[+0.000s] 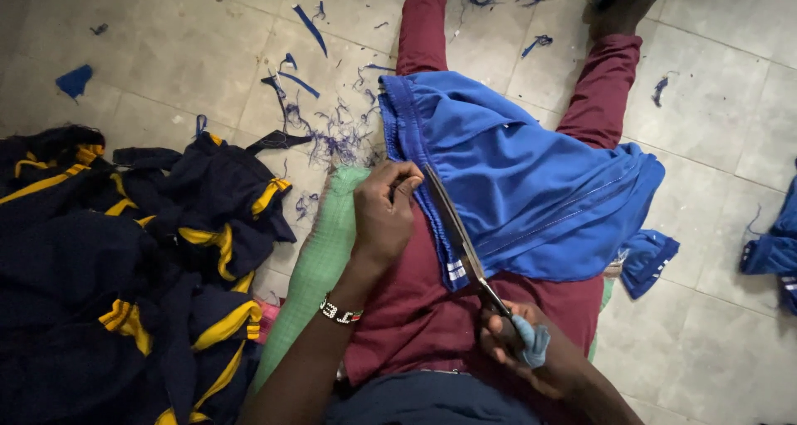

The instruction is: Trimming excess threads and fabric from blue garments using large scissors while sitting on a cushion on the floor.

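A bright blue garment (531, 172) lies across my lap, over dark red trousers (415, 309). My left hand (383, 213) pinches its hemmed edge near the waistband. My right hand (531, 354) grips the handles of long metal scissors (461, 242), one handle wrapped in light blue cloth. The blades run up along the garment's left edge toward my left fingers. A beaded bracelet (340, 311) sits on my left wrist.
A heap of navy garments with yellow trim (124, 267) lies at the left. A green checked cloth (320, 263) shows beside my left leg. Blue threads and fabric scraps (332, 134) litter the tiled floor. More blue cloth (772, 251) lies at the right edge.
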